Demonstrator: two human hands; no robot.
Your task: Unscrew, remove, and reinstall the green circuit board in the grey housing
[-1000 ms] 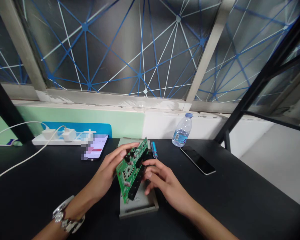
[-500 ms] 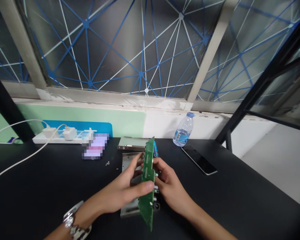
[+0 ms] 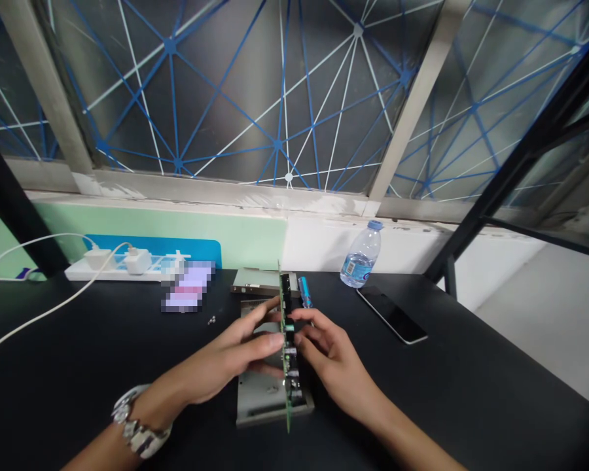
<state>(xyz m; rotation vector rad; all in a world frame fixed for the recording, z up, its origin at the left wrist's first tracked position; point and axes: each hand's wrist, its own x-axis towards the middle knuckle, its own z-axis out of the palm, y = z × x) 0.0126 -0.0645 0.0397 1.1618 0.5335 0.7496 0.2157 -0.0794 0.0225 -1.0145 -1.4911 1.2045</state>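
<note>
A green circuit board [image 3: 283,307] stands on edge, seen nearly edge-on, with its black connectors and other components facing right. My left hand [image 3: 226,360] presses thumb and fingers against its bare left side; a metal watch is on that wrist. From the component side, my right hand [image 3: 331,356] grips the board with bent fingers, their tips partly hidden. Under the board lies an open metal case half [image 3: 255,402]. Behind it rests another flat metal case part [image 3: 254,280], partly covered by the board. A screwdriver with a blue handle [image 3: 305,292] lies just right of the board's far end.
Small loose screws [image 3: 211,320] lie left of the case. Further back are a pixelated phone-like object [image 3: 189,288] and a white power strip [image 3: 118,269] with plugs and cables. To the right are a water bottle [image 3: 358,261] and a black phone [image 3: 392,315].
The board has turned from showing its green underside to nearly edge-on, so its components now show. It has shifted slightly left, and both hands have moved with it.
</note>
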